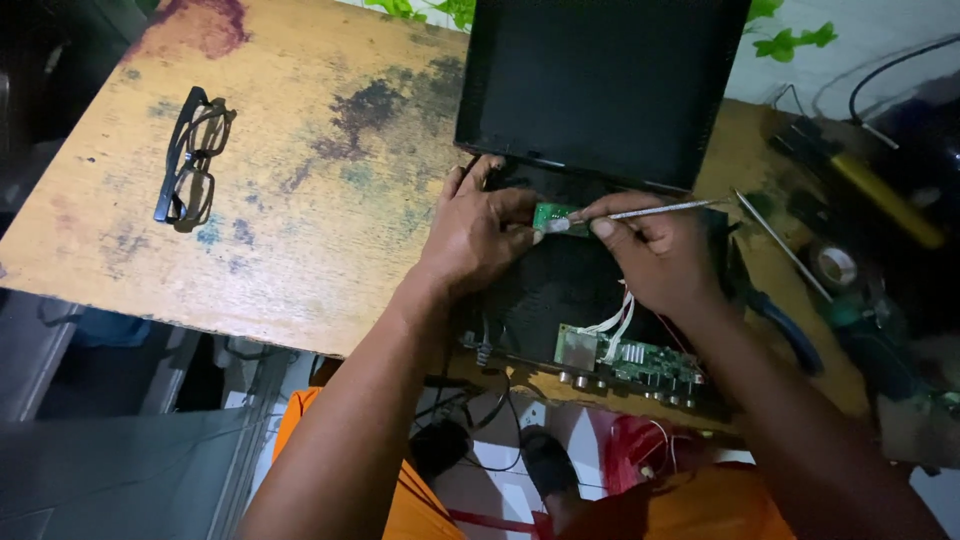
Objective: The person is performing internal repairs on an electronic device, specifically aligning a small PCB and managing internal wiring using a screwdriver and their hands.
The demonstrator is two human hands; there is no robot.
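Note:
My left hand [478, 235] pinches a small green circuit board [553, 216] lying on the black back of an opened flat-screen set [545, 290]. My right hand [655, 250] holds a thin metal tool [665, 209] like a pen, its tip touching that small board. A larger green main board [625, 357] with white wires and round sockets sits at the set's near edge, below my right wrist. The black screen panel [600, 85] stands tilted up behind my hands.
Black-framed glasses [193, 158] lie on the stained wooden table [300, 220] at the left. To the right are a yellow-handled tool [885, 198], a tape roll [835, 265], a thin metal rod [782, 243] and blue-handled pliers [790, 330]. Cables hang below the table edge.

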